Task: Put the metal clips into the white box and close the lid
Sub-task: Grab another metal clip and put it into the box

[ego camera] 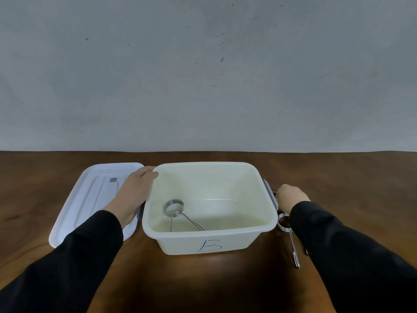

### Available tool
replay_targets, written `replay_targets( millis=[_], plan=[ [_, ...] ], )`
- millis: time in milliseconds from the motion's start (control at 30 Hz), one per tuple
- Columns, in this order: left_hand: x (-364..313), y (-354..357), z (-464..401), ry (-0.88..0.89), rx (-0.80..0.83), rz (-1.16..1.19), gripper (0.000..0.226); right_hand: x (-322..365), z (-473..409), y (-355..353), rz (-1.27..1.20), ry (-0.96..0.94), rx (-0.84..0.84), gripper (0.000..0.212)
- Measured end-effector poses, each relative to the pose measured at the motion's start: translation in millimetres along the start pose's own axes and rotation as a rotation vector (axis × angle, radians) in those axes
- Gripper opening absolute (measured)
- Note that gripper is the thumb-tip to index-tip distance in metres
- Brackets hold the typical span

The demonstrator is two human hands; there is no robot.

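One metal clip (173, 207) inside the open white box (225, 239), near its left wall; a second metal clip (290, 236) on the wooden table (225, 279), just right of the box. Lid (90, 199) flat at left. Left hand (135, 190) open against box's left side; right hand (291, 197) curled beside right latch (269, 193), grip unclear

box (225, 242): white, cream inside, blue "B" handwritten on front
lid (90, 195): white
latches (269, 195): grey
clips (173, 206): silver metal
sleeves (338, 240): black
worktop (338, 172): dark brown wood grain
wall (203, 75): grey, speckled
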State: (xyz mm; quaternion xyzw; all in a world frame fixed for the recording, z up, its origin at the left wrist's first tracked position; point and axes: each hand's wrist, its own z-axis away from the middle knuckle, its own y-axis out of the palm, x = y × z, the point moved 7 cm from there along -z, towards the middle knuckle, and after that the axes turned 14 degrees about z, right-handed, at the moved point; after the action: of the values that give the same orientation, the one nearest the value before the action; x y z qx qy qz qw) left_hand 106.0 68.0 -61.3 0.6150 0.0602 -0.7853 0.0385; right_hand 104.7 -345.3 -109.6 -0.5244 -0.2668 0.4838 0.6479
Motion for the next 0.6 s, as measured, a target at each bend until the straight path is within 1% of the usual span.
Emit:
replay_targets(
  millis=[200,300,400,500,600],
  plan=[
    [-0.2,-0.8,-0.4,-0.013,0.007,-0.009,0.024,3.7,-2.4,-5.7,-0.084,-0.026,-0.035,0.022],
    [-0.6,-0.8,-0.4,-0.016,0.019,-0.015,0.026,4.1,0.1,-1.9,-0.111,-0.016,-0.011,0.02],
    [-1.0,-1.3,-1.6,-0.009,0.027,-0.025,0.029,4.5,0.2,3.7,-0.157,-0.018,0.014,0.025],
    [-0.5,-2.2,-3.6,-0.01,0.032,-0.031,0.029,4.1,3.8,0.5,-0.098,-0.048,0.011,0.026],
    [-0.9,-2.2,-4.6,-0.012,0.04,-0.041,0.029,0.7,8.1,-16.8,0.025,-0.122,-0.093,0.026]
  ],
)
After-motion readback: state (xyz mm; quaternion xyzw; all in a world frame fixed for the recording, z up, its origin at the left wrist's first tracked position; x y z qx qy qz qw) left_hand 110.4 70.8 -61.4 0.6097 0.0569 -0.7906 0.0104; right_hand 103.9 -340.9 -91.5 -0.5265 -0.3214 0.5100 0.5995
